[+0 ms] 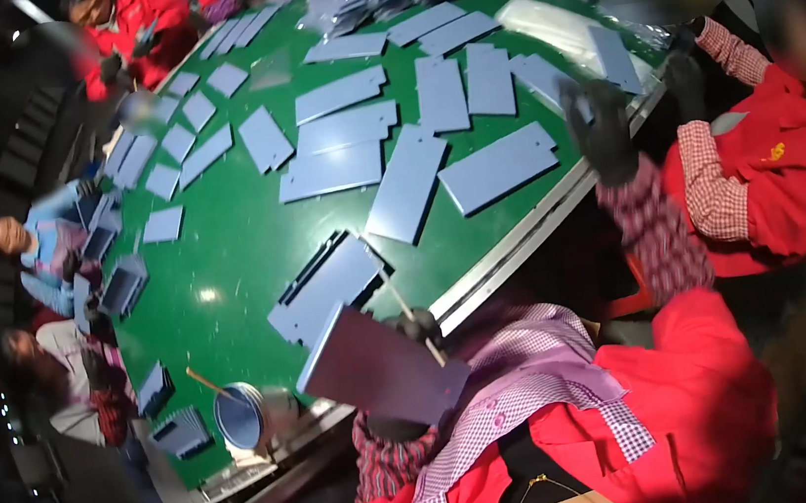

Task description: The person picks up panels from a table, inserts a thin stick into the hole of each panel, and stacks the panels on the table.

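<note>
My left hand [398, 426], in a dark glove, supports a blue-grey panel [377, 369] from below, mostly hidden behind it. Dark fingertips at the panel's far edge hold a thin pale stick [401, 296], which crosses that edge. Beyond it, another panel with a dark slotted edge [332, 284] lies on the green table [252, 239]. My right hand [603, 134], also in a dark glove, reaches out to the table's right edge, its fingers closed around the near end of a flat panel [543, 80].
Many blue-grey panels [408, 183] lie across the table. A bucket [240, 416] with a stick stands near the lower-left edge. Stacked pieces [181, 433] lie beside it. Clear plastic wrap [535, 18] is at the back. Co-workers sit left, back left and right, one close by my right arm.
</note>
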`<state>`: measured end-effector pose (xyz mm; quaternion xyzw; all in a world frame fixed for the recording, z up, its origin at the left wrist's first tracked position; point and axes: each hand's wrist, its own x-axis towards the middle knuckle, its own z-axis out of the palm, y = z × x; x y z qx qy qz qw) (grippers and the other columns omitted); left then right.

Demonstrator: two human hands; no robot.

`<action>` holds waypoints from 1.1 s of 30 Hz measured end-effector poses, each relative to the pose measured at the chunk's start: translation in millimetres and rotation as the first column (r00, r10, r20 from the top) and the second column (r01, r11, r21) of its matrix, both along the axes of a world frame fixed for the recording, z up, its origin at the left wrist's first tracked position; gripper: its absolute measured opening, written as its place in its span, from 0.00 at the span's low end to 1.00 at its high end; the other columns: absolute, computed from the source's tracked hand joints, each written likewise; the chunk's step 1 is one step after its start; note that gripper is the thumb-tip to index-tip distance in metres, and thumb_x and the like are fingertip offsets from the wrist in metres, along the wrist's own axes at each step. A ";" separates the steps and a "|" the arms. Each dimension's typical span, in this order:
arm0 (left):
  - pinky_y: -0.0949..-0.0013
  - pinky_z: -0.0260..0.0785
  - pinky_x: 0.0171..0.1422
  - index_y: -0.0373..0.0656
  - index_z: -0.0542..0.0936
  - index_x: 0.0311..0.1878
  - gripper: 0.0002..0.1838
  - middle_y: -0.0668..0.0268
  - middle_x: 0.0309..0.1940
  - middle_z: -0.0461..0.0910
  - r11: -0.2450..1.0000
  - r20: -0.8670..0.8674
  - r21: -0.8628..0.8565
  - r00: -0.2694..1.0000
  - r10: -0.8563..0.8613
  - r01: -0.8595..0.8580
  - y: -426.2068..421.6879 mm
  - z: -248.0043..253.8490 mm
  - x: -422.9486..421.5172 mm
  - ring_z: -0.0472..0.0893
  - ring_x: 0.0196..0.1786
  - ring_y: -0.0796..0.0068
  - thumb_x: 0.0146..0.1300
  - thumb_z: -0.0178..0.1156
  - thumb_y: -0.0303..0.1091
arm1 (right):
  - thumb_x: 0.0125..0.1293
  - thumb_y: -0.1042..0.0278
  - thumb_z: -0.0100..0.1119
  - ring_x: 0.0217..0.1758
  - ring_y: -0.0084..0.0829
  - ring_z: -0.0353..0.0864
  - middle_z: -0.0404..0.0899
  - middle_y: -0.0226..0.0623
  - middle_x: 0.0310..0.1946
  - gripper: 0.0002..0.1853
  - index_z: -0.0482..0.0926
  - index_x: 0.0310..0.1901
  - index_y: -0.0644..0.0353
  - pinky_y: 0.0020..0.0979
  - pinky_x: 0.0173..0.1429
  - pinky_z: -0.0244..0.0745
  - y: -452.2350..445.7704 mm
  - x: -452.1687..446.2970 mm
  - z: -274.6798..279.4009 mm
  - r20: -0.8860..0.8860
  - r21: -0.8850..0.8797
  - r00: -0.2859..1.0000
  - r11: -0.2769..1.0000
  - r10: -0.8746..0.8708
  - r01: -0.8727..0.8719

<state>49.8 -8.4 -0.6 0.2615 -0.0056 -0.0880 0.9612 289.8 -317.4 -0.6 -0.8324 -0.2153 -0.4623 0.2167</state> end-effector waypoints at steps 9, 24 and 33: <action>0.65 0.71 0.46 0.43 0.70 0.42 0.10 0.63 0.44 0.72 0.875 -0.164 0.484 0.980 0.109 -0.016 -14.0 2.2 16.1 0.74 0.42 0.69 0.65 0.51 0.40 | 0.61 0.49 0.51 0.40 0.26 0.78 0.80 0.25 0.39 0.22 0.76 0.53 0.51 0.34 0.49 0.65 137.9 -136.3 4.3 -0.255 0.779 -0.131 0.123 0.958 -0.615; 0.65 0.72 0.45 0.44 0.70 0.45 0.11 0.62 0.45 0.73 0.930 -0.129 0.366 0.988 0.089 -0.036 2.5 -24.1 -28.7 0.75 0.42 0.68 0.66 0.50 0.40 | 0.57 0.66 0.55 0.41 0.26 0.77 0.79 0.24 0.39 0.10 0.78 0.41 0.44 0.34 0.58 0.64 149.0 -161.8 -7.9 -0.409 0.264 0.527 0.649 0.745 -0.713; 0.69 0.69 0.45 0.43 0.69 0.51 0.14 0.61 0.47 0.73 0.985 0.032 -0.160 0.997 0.070 -0.064 22.9 2.6 -14.3 0.71 0.39 0.73 0.66 0.49 0.39 | 0.60 0.64 0.53 0.34 0.35 0.75 0.76 0.33 0.32 0.11 0.77 0.43 0.58 0.40 0.48 0.71 124.4 -171.2 26.2 -0.080 0.253 0.850 0.835 0.521 -0.488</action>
